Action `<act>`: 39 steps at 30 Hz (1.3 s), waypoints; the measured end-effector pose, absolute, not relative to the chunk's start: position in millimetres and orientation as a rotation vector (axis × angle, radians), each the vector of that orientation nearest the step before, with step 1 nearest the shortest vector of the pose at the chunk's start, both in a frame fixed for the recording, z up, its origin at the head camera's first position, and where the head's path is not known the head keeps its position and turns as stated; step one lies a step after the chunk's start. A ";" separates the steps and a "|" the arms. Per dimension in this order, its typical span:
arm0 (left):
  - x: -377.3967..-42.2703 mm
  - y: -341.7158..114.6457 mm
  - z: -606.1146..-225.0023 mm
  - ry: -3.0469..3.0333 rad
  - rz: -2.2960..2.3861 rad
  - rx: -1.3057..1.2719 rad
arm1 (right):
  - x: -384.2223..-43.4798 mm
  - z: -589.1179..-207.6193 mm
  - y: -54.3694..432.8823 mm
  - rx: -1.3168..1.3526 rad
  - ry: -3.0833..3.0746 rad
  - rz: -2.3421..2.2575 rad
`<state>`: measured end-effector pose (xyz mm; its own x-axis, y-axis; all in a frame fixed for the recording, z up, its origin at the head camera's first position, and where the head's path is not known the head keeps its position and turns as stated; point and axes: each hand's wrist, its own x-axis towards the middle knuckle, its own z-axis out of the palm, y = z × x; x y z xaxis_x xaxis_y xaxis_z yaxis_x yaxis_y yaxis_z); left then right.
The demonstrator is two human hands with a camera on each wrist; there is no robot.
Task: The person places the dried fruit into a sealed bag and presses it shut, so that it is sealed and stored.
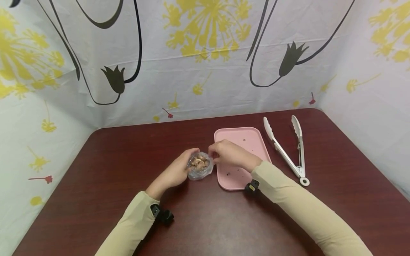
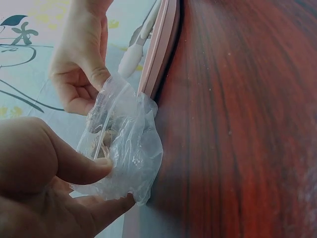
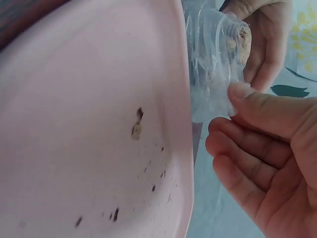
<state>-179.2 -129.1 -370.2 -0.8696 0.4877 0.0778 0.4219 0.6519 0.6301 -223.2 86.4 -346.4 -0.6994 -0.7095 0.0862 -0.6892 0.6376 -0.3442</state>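
Note:
A clear plastic zip bag (image 1: 200, 174) stands on the table just left of the pink tray, its mouth spread open upward. Tan-brown lumpy pieces (image 1: 199, 162) fill it. My left hand (image 1: 177, 170) grips the bag from the left, thumb on the near wall in the left wrist view and fingers around the other side. On the opposite side, my right hand (image 1: 231, 155) pinches the bag's rim between thumb (image 3: 241, 90) and index finger, its other fingers loosely curled. The pink tray (image 3: 99, 64) lies under the right forearm and holds small dark crumbs.
White-tipped tongs (image 1: 288, 160) lie spread to the right of the tray, ring end toward me. The dark red wooden table (image 1: 205, 220) runs back to a patterned cloth (image 1: 192, 92) that hangs behind it and along both sides.

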 end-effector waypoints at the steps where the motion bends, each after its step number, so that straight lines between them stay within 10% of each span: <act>1: -179.0 -129.2 -370.1 2.762 1.014 0.767 | -223.4 -346.3 85.7 -1.201 2.789 -0.540; 23: -181.3 -130.0 -359.2 2.807 1.020 0.791 | -224.2 -340.0 99.9 -1.475 2.860 -0.838; 39: -178.0 -126.0 -344.5 2.829 1.037 0.888 | -221.2 -328.3 115.7 -1.124 2.917 -1.062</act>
<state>-178.0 -126.0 -344.5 -0.8401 0.5095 0.1863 0.5092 0.6221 0.5947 -221.2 115.7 -328.3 -0.7570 -0.5462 0.3587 -0.6490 0.5640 -0.5106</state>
